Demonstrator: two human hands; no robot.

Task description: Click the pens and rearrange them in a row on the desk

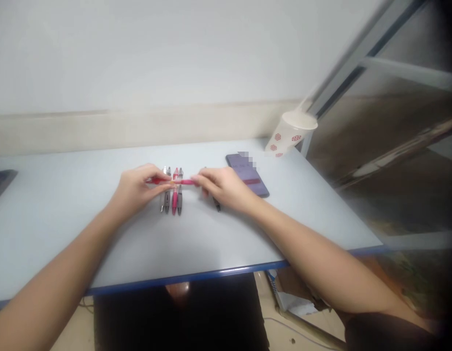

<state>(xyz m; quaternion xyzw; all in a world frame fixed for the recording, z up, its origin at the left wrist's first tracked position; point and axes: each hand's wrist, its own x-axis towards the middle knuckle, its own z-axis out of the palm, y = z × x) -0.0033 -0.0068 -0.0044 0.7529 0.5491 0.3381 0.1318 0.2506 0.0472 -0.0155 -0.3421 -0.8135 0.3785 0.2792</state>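
Note:
A pink pen (186, 182) lies sideways between my two hands, held above a row of pens. My left hand (141, 185) pinches its left part between thumb and fingers. The fingers of my right hand (222, 186) close on its right end. Beneath it, several pens lie side by side on the table, among them a pink pen (175, 202) and a grey pen (179, 201). Under my right hand a dark pen (217, 204) is partly covered.
A dark phone (248, 174) lies right of my right hand. At the back right corner of the white table (156, 248) stands a white paper cup (290, 134) with red flower prints. A dark flat object (2, 183) rests at the left edge, with a wall behind the table.

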